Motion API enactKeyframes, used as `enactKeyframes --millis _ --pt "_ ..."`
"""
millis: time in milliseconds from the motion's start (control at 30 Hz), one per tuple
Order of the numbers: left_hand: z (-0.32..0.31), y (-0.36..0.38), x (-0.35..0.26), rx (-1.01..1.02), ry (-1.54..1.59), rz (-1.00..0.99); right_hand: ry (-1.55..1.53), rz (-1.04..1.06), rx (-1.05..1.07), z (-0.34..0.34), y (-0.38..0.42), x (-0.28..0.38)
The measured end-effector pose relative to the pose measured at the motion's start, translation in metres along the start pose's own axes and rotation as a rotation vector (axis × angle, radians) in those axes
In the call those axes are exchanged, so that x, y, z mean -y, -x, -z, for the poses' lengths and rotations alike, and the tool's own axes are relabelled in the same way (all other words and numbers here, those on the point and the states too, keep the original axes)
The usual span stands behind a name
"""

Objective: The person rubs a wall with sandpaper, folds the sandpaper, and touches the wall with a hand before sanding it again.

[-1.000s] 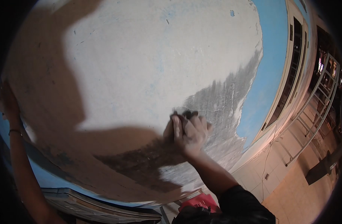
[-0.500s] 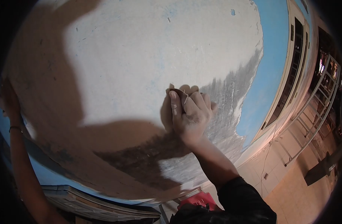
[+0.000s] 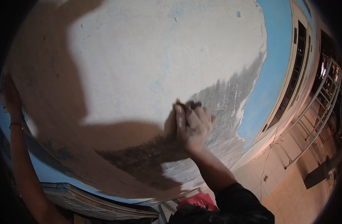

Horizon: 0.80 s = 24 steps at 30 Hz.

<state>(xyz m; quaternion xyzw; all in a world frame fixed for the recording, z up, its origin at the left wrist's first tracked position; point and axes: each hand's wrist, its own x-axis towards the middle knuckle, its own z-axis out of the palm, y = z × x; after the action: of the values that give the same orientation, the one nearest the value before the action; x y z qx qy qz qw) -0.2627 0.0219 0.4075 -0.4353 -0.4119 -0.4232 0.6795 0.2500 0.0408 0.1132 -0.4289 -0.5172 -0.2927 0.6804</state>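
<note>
My right hand [image 3: 195, 125] is closed, slightly blurred, and pressed to the wall [image 3: 118, 74]. Between its thumb and fingers is a thin, dark brown folded piece that looks like sandpaper [image 3: 184, 107], mostly hidden by the fingers. Around the hand the surface changes from pale white to a rough grey patch [image 3: 223, 97]. At the far left, my left hand [image 3: 11, 95] rests against the wall in shadow with its fingers stretched upward. A thin dark band [image 3: 16, 124] circles that wrist. Nothing shows in the left hand.
Blue paint [image 3: 277, 56] borders the pale area, beside a framed window opening [image 3: 298, 74]. A metal ladder-like frame [image 3: 313, 119] leans at the right above the tiled floor [image 3: 253, 170]. A red object [image 3: 199, 200] and a panelled piece of furniture [image 3: 100, 205] are below.
My right hand has moved downward along the wall with the sandpaper, its shadow moving along. The left hand stays against the wall. The view has shifted slightly.
</note>
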Motion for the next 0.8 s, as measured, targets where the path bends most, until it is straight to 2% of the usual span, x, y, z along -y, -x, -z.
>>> enactKeyframes --millis 67,100,167,200,300,400,467,567,633,700,800 --pt "-0.022 0.009 0.041 -0.01 -0.168 -0.13 0.002 -0.063 0.069 0.008 0.029 -0.003" --pt "-0.032 0.013 0.061 -0.017 -0.251 -0.193 0.01 -0.041 0.031 0.006 0.028 -0.002" --pt "-0.041 0.016 0.075 -0.001 -0.266 -0.154 0.029 0.009 -0.05 -0.003 0.013 -0.002" --pt "-0.041 0.015 0.075 0.004 -0.253 -0.132 0.028 0.039 -0.114 -0.01 -0.006 0.002" --pt "-0.03 0.007 0.057 0.005 -0.169 -0.054 -0.01 0.042 -0.103 -0.011 -0.03 0.009" --pt "-0.024 0.009 0.044 0.073 -0.139 0.101 0.026 -0.035 -0.017 -0.003 0.004 0.002" --pt "-0.026 0.008 0.054 0.075 -0.168 0.026 0.018 -0.102 0.089 0.008 0.034 0.0" --pt "-0.026 0.008 0.057 0.044 -0.186 -0.046 0.042 -0.037 0.036 0.001 0.004 0.005" --pt "-0.023 0.008 0.051 0.015 -0.188 -0.063 0.002 -0.006 -0.072 -0.006 -0.031 0.014" --pt "-0.022 0.006 0.051 -0.005 -0.196 -0.083 -0.023 -0.018 -0.077 -0.006 -0.036 0.016" --pt "-0.02 0.006 0.053 -0.04 -0.206 -0.122 0.061 -0.077 0.015 -0.001 0.019 -0.002"
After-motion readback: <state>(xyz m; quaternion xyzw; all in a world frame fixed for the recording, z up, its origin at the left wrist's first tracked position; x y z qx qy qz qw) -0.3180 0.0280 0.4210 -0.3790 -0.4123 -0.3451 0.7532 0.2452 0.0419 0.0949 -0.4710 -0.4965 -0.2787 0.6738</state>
